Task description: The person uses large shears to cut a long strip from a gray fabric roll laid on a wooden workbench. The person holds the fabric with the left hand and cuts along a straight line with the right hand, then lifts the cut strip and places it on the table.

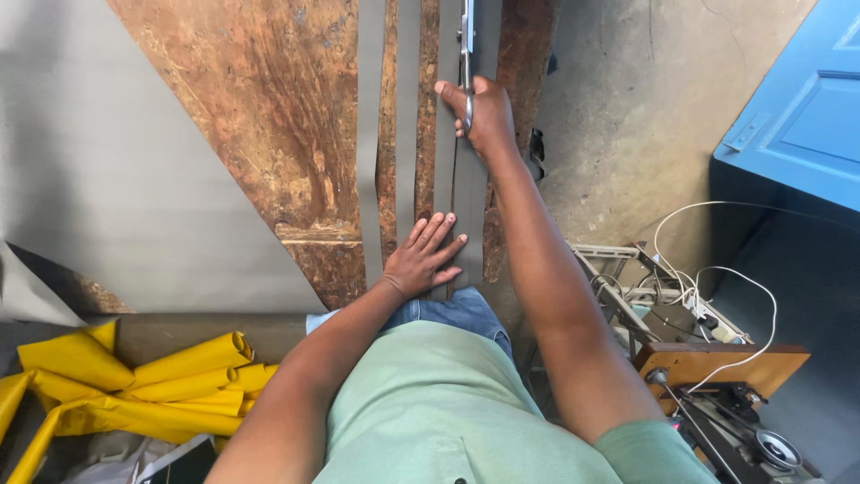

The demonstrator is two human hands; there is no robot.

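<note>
The worn wooden table [269, 116] runs away from you, and the big grey sheet [107, 161] covers its left part, well apart from where you work. Right of that sheet lie the cut grey strips [370, 134], their long axis pointing straight away from your body. The widest strip [466, 193] sits nearest the table's right edge, with bare floor beyond it and no table room on that side. Your left hand [425, 258] lies flat and spread on this strip's near end, pinning it. Your right hand [484, 116], farther up the same strip, is clenched around the scissors [467, 54], blades pointing away from you along the strip.
</note>
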